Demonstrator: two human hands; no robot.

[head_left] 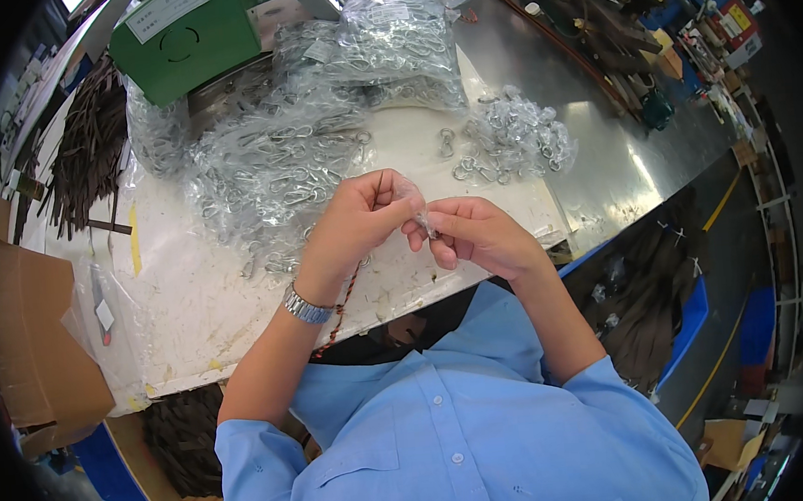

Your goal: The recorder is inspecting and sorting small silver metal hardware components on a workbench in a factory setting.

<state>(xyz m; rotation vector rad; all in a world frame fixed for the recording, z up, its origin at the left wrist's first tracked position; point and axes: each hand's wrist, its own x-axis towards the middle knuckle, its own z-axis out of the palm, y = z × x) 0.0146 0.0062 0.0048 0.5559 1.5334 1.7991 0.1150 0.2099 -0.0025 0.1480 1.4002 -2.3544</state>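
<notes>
"Plastic (pixel 430 226), clear and crumpled: which grip has it?"

"Both. The left grip (pixel 353 221) and right grip (pixel 486 238) pinch it between thumbs and fingers, close together above the near part of the desk (pixel 210 301). Fingers cover much of it, so I can't tell what's inside."

"What lies around them?"

"Loose metal clips (pixel 447 142) sit just beyond the right grip, and small bags (pixel 519 131) are heaped beside those, farther right. Large bags (pixel 275 166) holding clips spread beyond the left grip and to its left."

"And farther off?"

"A green bin (pixel 191 42) stands past the large bags. Brown straps (pixel 87 142) lie well left of the left grip. Just behind that grip is a steel watch (pixel 308 305)."
</notes>
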